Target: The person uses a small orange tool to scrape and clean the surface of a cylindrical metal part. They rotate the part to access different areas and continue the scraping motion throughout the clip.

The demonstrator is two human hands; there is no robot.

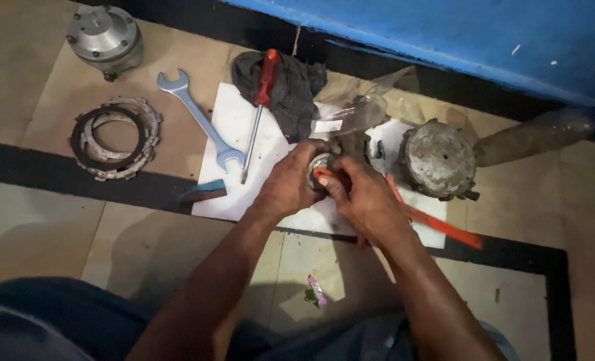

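The person's two bare forearms are reaching away from the camera over the tiled floor, meeting above a white sheet of paper (234, 127) spread on the tiles. The left hand (287, 184) is curling around a small round grey metal part (322, 162), fingers wrapped over its near left side, so the part is sitting just beyond and to the right of that palm. The right hand (364, 197) is closing in from the other side, pinching a long orange-red flat tool (444, 227) whose tip is touching the part; the tool's long axis is running down and to the right, away from the part and past the right wrist. Both hands are equally near the part, pressed close together around it. Beside the right hand a dirty round grey metal housing (439, 159) is resting on the paper. Farther left, a silver open-ended spanner (200, 120) and a red-handled screwdriver (260, 100) are lying on the sheet, well apart from the hands.
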